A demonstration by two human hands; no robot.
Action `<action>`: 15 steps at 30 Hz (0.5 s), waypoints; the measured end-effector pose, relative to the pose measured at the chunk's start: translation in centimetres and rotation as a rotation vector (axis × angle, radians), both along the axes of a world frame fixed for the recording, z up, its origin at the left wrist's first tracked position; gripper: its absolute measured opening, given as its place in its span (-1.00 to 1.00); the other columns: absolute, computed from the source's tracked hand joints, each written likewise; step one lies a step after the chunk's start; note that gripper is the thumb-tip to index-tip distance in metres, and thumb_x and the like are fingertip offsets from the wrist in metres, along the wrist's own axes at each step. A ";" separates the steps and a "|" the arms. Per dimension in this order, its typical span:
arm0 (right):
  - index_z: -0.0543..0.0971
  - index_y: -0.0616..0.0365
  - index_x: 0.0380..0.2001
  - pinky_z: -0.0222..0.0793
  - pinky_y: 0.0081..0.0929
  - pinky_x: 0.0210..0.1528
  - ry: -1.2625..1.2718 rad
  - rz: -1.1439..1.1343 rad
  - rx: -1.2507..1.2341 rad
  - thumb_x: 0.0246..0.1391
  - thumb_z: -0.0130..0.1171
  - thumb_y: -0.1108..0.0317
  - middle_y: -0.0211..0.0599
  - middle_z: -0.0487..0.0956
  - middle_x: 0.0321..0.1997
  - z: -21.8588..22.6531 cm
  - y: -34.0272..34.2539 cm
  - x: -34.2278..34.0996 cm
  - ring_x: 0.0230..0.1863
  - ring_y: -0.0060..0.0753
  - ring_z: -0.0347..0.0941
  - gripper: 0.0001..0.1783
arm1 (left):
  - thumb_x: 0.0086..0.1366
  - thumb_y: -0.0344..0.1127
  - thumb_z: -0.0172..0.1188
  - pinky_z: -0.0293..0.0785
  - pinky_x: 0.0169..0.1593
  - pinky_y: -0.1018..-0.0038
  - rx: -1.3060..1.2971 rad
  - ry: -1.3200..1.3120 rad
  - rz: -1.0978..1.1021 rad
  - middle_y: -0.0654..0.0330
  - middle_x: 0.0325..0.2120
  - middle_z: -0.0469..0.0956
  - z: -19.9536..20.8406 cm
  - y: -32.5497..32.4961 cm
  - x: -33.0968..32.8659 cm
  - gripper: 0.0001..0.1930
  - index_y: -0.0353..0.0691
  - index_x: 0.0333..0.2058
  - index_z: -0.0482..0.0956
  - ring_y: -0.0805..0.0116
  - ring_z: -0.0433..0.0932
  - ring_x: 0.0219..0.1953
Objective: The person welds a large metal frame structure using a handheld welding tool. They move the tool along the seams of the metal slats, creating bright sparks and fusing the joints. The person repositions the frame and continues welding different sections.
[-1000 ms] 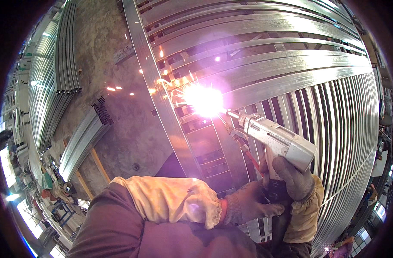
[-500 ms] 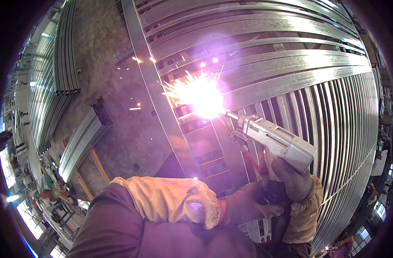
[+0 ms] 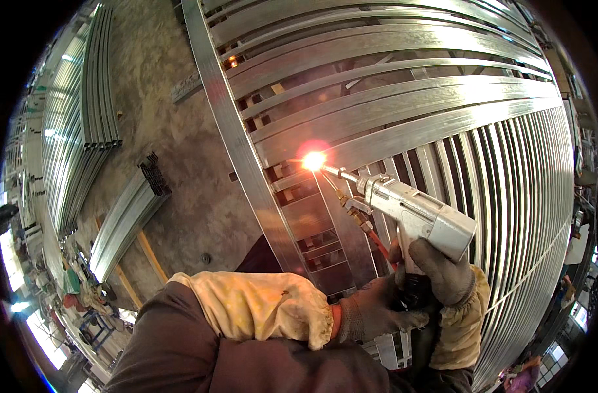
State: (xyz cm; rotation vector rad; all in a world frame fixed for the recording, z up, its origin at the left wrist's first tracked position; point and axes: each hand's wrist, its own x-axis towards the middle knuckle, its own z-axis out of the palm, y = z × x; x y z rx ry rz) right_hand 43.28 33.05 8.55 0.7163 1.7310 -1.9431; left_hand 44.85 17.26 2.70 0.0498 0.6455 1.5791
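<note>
A silver pistol-shaped welding gun (image 3: 420, 213) points up and left over a metal frame (image 3: 236, 154). My right hand (image 3: 446, 272), in a dark grey glove, is closed round its handle. My left hand (image 3: 374, 309), gloved too, comes across from the left and grips the black lower end of the gun, partly hidden. A thin brass-fitted wire guide (image 3: 352, 204) with a red hose runs beside the nozzle (image 3: 341, 173). At the nozzle's tip a small orange-white glow (image 3: 314, 161) sits on the joint between a cross bar and other metal bars.
Long silver bars (image 3: 403, 98) stretch to the right, with a row of closely set narrow bars (image 3: 508, 196) nearer me. Bundles of metal profiles (image 3: 125, 216) lie on the concrete floor (image 3: 187, 196) at left, one on wooden strips (image 3: 151, 255). My bent leg (image 3: 168, 340) is below.
The large bright violet-white arc with flying sparks has shrunk to a small glowing spot. The purple haze is gone. Both hands keep their grip, and the gun has barely shifted.
</note>
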 end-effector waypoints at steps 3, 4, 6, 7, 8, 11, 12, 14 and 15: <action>0.36 0.35 0.15 0.51 -0.50 -0.27 0.103 -0.108 -0.046 0.26 0.10 0.33 -0.15 0.62 -0.24 0.9 0.0 0.6 -0.29 -0.43 0.57 -0.54 | 0.22 -0.34 0.35 0.46 0.05 0.42 0.016 -0.103 0.008 0.17 -0.08 0.55 0.8 0.2 0.5 -0.45 -0.27 0.14 0.33 0.41 0.50 0.00; 0.35 0.36 0.15 0.51 -0.50 -0.29 0.154 -0.161 -0.060 0.26 0.09 0.34 -0.13 0.61 -0.24 1.5 0.2 1.1 -0.30 -0.43 0.57 -0.54 | 0.21 -0.32 0.36 0.48 0.00 0.44 0.032 -0.129 0.022 0.18 -0.10 0.55 1.2 0.4 1.0 -0.43 -0.27 0.14 0.31 0.41 0.51 -0.03; 0.34 0.37 0.17 0.50 -0.52 -0.34 0.167 -0.205 -0.007 0.24 0.07 0.36 -0.10 0.61 -0.22 3.1 1.4 2.1 -0.35 -0.44 0.57 -0.52 | 0.21 -0.29 0.36 0.49 -0.01 0.42 0.091 -0.030 0.054 0.14 -0.09 0.53 1.6 1.4 2.1 -0.36 -0.27 0.19 0.26 0.38 0.52 -0.05; 0.33 0.37 0.17 0.49 -0.53 -0.37 0.173 -0.233 0.029 0.24 0.06 0.36 -0.08 0.61 -0.21 3.9 1.9 2.4 -0.38 -0.45 0.56 -0.51 | 0.21 -0.27 0.36 0.50 -0.02 0.41 0.132 0.015 0.065 0.11 -0.08 0.53 1.6 1.8 2.6 -0.33 -0.27 0.21 0.23 0.37 0.52 -0.06; 0.37 0.36 0.13 0.47 -0.56 -0.45 0.207 -0.311 0.030 0.24 0.08 0.34 -0.07 0.62 -0.21 4.9 2.0 2.6 -0.45 -0.49 0.54 -0.55 | 0.22 -0.24 0.35 0.50 -0.02 0.40 0.128 0.057 -0.036 0.09 -0.07 0.52 1.7 1.8 3.0 -0.31 -0.27 0.23 0.22 0.35 0.52 -0.06; 0.48 0.32 -0.05 0.44 -0.61 -0.57 0.269 -0.493 0.147 0.23 0.11 0.26 -0.12 0.63 -0.29 8.6 4.0 4.9 -0.54 -0.49 0.53 -0.65 | 0.24 -0.22 0.33 0.50 0.02 0.39 0.138 0.244 -0.344 0.06 -0.02 0.50 3.3 1.2 3.4 -0.29 -0.27 0.26 0.19 0.32 0.52 -0.03; 0.49 0.31 -0.08 0.43 -0.61 -0.64 0.319 -0.621 0.261 0.25 0.08 0.20 -0.13 0.62 -0.34 10.0 4.5 6.4 -0.62 -0.48 0.51 -0.64 | 0.24 -0.26 0.33 0.49 0.05 0.38 0.174 0.319 -0.473 0.07 0.00 0.49 4.2 1.3 3.3 -0.30 -0.28 0.26 0.19 0.33 0.50 0.00; 0.47 0.31 -0.07 0.42 -0.68 -0.68 0.474 -0.797 0.446 0.27 0.05 0.15 -0.11 0.62 -0.34 13.1 4.7 8.3 -0.68 -0.52 0.48 -0.60 | 0.22 0.00 0.31 0.50 0.03 0.36 0.291 0.484 -0.557 -0.04 -0.02 0.50 3.5 0.7 5.9 -0.22 -0.28 0.27 0.20 0.16 0.55 -0.03; 0.46 0.31 -0.05 0.41 -0.70 -0.67 0.532 -0.929 0.490 0.27 0.05 0.16 -0.10 0.63 -0.33 15.1 4.5 9.7 -0.68 -0.54 0.48 -0.60 | 0.21 0.02 0.32 0.49 0.05 0.34 0.347 0.554 -0.647 -0.05 -0.02 0.50 4.2 1.1 6.3 -0.21 -0.29 0.27 0.21 0.16 0.54 -0.01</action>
